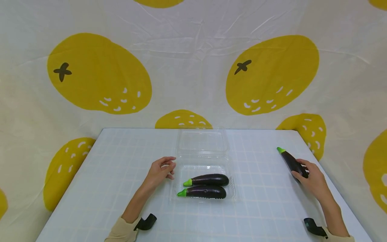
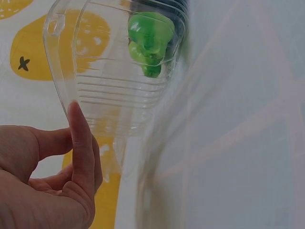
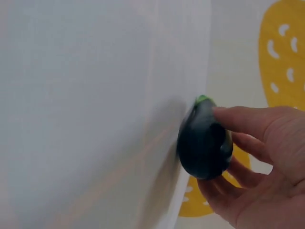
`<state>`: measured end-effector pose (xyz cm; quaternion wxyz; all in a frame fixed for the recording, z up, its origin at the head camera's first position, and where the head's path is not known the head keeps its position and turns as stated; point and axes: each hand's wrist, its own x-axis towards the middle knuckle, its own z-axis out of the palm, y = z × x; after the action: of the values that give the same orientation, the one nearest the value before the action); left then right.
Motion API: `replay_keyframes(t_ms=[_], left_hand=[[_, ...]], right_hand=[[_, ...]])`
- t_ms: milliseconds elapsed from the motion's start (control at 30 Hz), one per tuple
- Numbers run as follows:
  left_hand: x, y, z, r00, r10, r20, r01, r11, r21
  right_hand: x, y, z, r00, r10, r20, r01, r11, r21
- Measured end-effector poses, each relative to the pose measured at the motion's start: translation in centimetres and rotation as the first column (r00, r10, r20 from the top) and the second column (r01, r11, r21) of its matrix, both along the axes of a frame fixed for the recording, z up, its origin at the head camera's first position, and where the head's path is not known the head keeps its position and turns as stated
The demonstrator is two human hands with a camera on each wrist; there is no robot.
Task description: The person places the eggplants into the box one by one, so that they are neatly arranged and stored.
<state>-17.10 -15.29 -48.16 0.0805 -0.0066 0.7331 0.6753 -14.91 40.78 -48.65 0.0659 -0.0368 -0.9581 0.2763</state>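
My right hand [image 1: 311,178] grips a dark purple eggplant [image 1: 291,163] by its thick end, with thumb and fingers on opposite sides. Its green stem end points to the back left, and in the right wrist view the rounded end of the eggplant [image 3: 205,143] faces the camera. A clear plastic clamshell container [image 1: 178,171] lies with its lid spread back in the middle of the table. Two more eggplants [image 1: 208,179] lie side by side in its front half, green ends left. My left hand [image 1: 161,169] is at the container's left side, loosely bent, one fingertip right at the rim.
The table [image 1: 257,208] has a pale checked cover. Behind and beside it hangs a white cloth [image 1: 187,67] with big yellow fruit prints. The container's transparent lid [image 1: 202,141] reaches close to the table's back edge. Black wrist cameras [image 1: 146,222] sit at both sleeves.
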Motion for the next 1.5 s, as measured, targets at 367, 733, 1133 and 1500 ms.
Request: replay_keyframes(t_ms=[367,733,1133,1500], left_hand=[[0.1,-0.1,0.0,1.000,-0.009,-0.010,0.009,1.000,0.014],[0.2,-0.2,0.2,1.000,-0.013,-0.021,0.013,1.000,0.012],[0.2,-0.2,0.3,0.999,-0.025,-0.024,0.025,1.000,0.006],[0.2,-0.1,0.2,1.000,-0.016,-0.018,0.016,1.000,0.005]], right_hand=[[-0.2,0.0,0.3,0.996,-0.071,0.062,0.072,0.997,-0.017],[-0.3,-1.1,1.4,0.976,-0.133,0.173,0.161,0.973,-0.163],[-0.4,-2.5,2.0,0.967,-0.128,0.222,0.202,0.914,-0.353],[-0.5,-4.5,3.3,0.967,-0.088,0.240,0.191,0.872,-0.450]])
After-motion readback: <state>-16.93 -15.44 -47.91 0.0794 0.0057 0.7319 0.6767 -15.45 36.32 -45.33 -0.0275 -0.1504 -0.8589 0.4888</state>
